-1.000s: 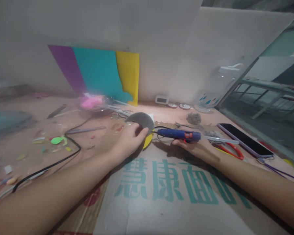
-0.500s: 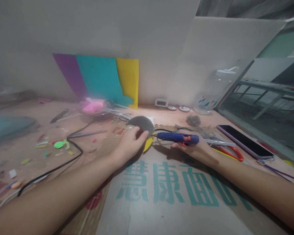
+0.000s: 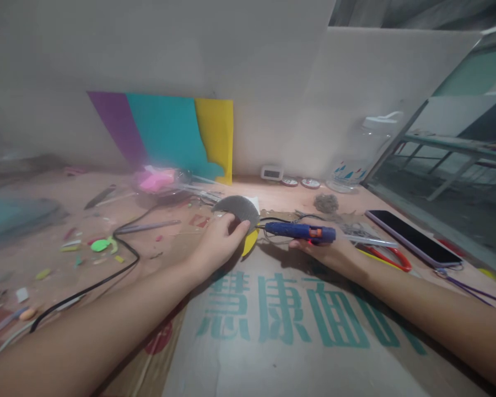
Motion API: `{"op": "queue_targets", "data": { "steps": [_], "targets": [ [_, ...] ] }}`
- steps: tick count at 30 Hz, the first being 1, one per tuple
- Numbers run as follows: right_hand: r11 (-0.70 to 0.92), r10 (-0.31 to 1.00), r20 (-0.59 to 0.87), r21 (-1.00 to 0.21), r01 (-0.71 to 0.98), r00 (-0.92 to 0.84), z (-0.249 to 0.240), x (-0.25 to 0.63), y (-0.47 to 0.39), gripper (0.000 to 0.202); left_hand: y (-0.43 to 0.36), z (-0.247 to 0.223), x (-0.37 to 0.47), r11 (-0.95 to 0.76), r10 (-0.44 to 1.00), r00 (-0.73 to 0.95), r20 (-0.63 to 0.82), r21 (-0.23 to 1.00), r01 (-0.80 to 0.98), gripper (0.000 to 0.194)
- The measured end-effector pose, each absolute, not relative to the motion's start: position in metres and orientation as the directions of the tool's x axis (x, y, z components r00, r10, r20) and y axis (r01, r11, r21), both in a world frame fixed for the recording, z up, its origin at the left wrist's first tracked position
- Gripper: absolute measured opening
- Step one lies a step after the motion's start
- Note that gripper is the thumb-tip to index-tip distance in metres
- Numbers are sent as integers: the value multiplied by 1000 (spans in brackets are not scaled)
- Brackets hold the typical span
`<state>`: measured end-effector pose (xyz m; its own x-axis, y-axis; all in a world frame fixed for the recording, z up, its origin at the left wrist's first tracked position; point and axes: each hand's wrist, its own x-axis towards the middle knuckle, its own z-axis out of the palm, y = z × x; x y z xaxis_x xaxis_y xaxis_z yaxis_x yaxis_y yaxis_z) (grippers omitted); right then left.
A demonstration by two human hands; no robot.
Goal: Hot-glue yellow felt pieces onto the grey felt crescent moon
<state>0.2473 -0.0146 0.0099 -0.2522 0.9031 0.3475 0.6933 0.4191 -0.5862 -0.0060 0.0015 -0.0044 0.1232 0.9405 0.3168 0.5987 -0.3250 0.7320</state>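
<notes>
My right hand [image 3: 320, 248] is wrapped round a blue glue gun [image 3: 300, 231] with a small red light at its underside. The gun lies sideways, its nozzle pointing left at the edge of a grey curved piece [image 3: 240, 207]. My left hand [image 3: 221, 240] grips this grey piece, thumb toward the nozzle and fingers mostly hidden. Below the nozzle, a yellow curved piece [image 3: 250, 242] shows beside my thumb; whether it is joined to the grey one I cannot tell. Both hands are above cardboard [image 3: 268, 358] printed with green characters.
A black cord [image 3: 128, 264] runs across the left side among coloured scraps. To the right lie red-handled scissors [image 3: 397, 259], a phone [image 3: 413, 237] and grey yarn [image 3: 325, 203]. At the back stand a clear bottle [image 3: 359, 154] and a purple, teal and yellow sheet [image 3: 165, 132].
Almost nothing has moved. The glue gun's nozzle stays beside the grey piece, and both hands keep their holds; the view has shifted very slightly.
</notes>
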Motion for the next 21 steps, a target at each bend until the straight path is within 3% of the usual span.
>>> {"op": "queue_targets", "data": {
  "steps": [13,21],
  "targets": [
    [397,917,307,-620,677,-256,20,243,-19,21,2,-4,-6,-332,940,135,314,747,576,34],
    [376,913,378,-627,682,-156,15,241,-15,24,5,-5,-6,-370,921,137,364,714,594,35]
  ]
}}
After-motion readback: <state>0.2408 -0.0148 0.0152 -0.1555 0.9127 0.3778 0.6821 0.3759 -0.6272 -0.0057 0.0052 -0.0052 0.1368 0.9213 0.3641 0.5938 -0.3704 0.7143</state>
